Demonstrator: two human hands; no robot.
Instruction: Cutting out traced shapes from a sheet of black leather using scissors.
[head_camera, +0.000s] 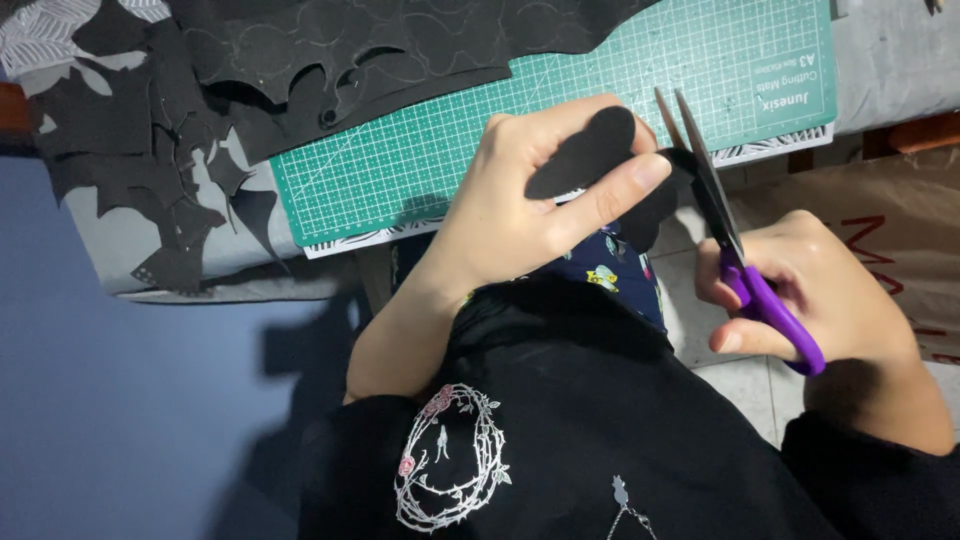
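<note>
My left hand (530, 190) pinches a small rounded piece of black felt (585, 150) between thumb and fingers, held above my lap. My right hand (820, 290) grips purple-handled scissors (735, 250), whose grey blades are parted and point up toward the edge of the black piece. The blades touch the felt at its right side. Both sleeves are black.
A green cutting mat (480, 130) lies on a grey table (890, 60) ahead. A large sheet of black felt (380, 50) with cut-out holes covers its far side, and several black scraps (150, 170) lie to the left. Brown paper (880, 230) sits at the right.
</note>
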